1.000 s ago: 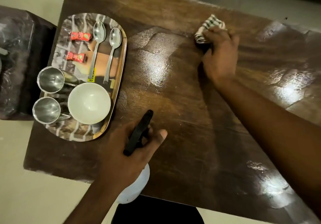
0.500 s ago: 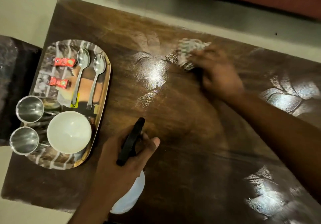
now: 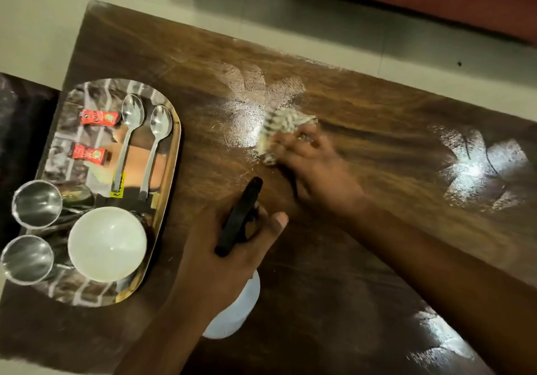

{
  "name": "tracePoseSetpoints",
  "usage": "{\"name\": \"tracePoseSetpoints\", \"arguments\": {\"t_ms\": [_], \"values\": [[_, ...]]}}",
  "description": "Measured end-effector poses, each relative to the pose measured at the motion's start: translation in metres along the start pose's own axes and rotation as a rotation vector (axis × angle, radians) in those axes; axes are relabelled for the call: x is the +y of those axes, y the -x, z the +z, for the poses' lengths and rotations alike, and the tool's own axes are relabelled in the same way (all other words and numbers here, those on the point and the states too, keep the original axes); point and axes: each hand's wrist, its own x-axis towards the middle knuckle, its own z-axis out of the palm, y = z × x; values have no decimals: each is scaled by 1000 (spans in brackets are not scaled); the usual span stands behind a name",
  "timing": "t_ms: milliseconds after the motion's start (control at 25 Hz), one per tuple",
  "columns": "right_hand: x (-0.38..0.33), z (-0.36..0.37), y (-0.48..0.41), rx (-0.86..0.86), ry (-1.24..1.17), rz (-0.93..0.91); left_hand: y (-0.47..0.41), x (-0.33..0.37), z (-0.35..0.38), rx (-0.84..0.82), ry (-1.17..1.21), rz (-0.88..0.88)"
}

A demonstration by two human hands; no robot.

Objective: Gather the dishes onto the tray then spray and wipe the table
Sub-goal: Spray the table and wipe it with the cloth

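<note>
The dishes (image 3: pixel 107 243) lie on the tray (image 3: pixel 171 130) at the left end of the table (image 3: pixel 334 273), so wiping is the step in hand. The right hand (image 3: pixel 316 168), blurred, seems to grip a bunched cloth (image 3: pixel 283 130) pressed on the wet patch (image 3: pixel 244 124); the left hand (image 3: pixel 229 252) grips the spray bottle (image 3: pixel 235 310). Best, I think: overlapping strokes with even pressure, working toward the shiny patches (image 3: pixel 476 168) at right.

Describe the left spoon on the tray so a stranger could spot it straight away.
Find the oval steel tray at the wooden table's left end. On its far half, two steel spoons lie beside two red sachets. The left spoon is nearer the sachets and alone has a yellow sticker on its handle.
</note>
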Motion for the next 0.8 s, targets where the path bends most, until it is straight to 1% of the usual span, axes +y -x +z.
{"name": "tracePoseSetpoints", "arguments": {"t_ms": [40,80,120,160,200,240,280,320,360,400,440,520,560,600,640,680,760,800], "values": [[14,-7,-7,-102,71,-211,-3,1,-3,-8,-11,25],[32,-13,-15,-120,119,-264,-5,1,-6,-15,-26,48],[48,-20,-23,-77,133,-147,-6,1,-9,-18,-36,64],[64,-27,-32,27,114,94,-7,0,-12,-14,-32,66],[74,-35,-41,168,60,378,-8,-1,-15,-4,-20,60],[75,-37,-51,296,1,599,-8,-3,-18,12,-10,54],[65,-33,-64,378,-51,727,-9,-3,-20,27,-5,50],[47,-26,-76,396,-102,756,-9,-3,-22,39,1,47],[26,-18,-84,358,-148,703,-10,-3,-23,50,11,42],[5,-9,-86,279,-173,562,-12,-2,-24,59,16,35],[-13,-2,-85,178,-159,354,-14,-1,-25,69,14,26],[-30,5,-71,-61,-98,-144,-19,0,-28,86,7,7],[-25,2,-67,-170,-65,-328,-21,1,-29,92,2,3],[-11,-5,-71,-231,-26,-435,-22,2,-30,97,-6,5],[4,-11,-78,-239,8,-422,-23,2,-31,102,-24,11],[17,-14,-88,-190,30,-301,-23,3,-31,106,-45,14],[33,-24,-113,31,25,62,-22,5,-31,115,-53,13],[34,-25,-124,119,-22,223,-20,4,-31,118,-37,19]]}}
